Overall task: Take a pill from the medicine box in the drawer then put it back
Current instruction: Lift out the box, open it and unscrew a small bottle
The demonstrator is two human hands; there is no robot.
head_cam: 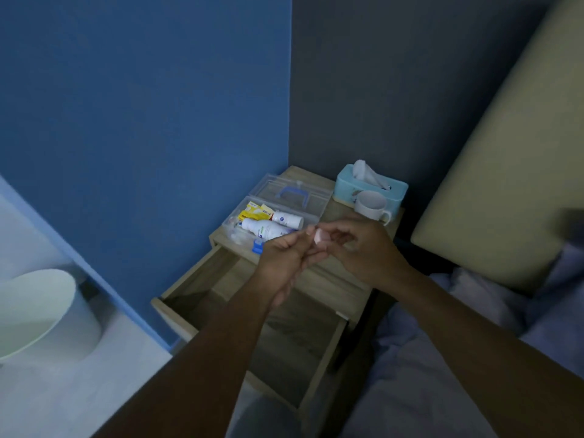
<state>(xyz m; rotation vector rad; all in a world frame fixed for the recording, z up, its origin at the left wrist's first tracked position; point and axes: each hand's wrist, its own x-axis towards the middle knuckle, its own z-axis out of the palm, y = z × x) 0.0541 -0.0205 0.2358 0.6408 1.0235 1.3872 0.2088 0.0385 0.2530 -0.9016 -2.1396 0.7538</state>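
Hands: the left hand [286,257] and right hand [363,248] meet above the front edge of the nightstand [344,273], over the open drawer [284,336].
Held item: a small pale pink-white object [320,237] sits between the fingertips of both hands; it is too blurred to tell whether it is a loose pill, a cap or a blister piece.
Finger state: both sets of fingers are drawn narrow and pinched on that object; the exact contact is blurred.
Reason for hold, as judged: a two-handed pinch close to the box suits freeing or passing something very small, and keeps a dropped piece over the furniture.
Medicine box: the clear medicine box [235,221] stands on the nightstand top at its front left corner, not in the drawer.
Lid: its clear lid [292,192], with a blue handle, lies open flat behind it toward the back edge, which leaves the contents reachable.
Box contents: two white bottles [268,229] lying on their sides, yellow packets [252,211] and small clear items at the left end; a blue piece [257,247] sits at the front rim.
Drawer contents: nothing visible inside in this dim light.
Other top items: a teal tissue box [369,188] at the back right corner, with a white cup [373,205] touching its front.
Stage, as judged: pill extraction in hand; box return not yet done.
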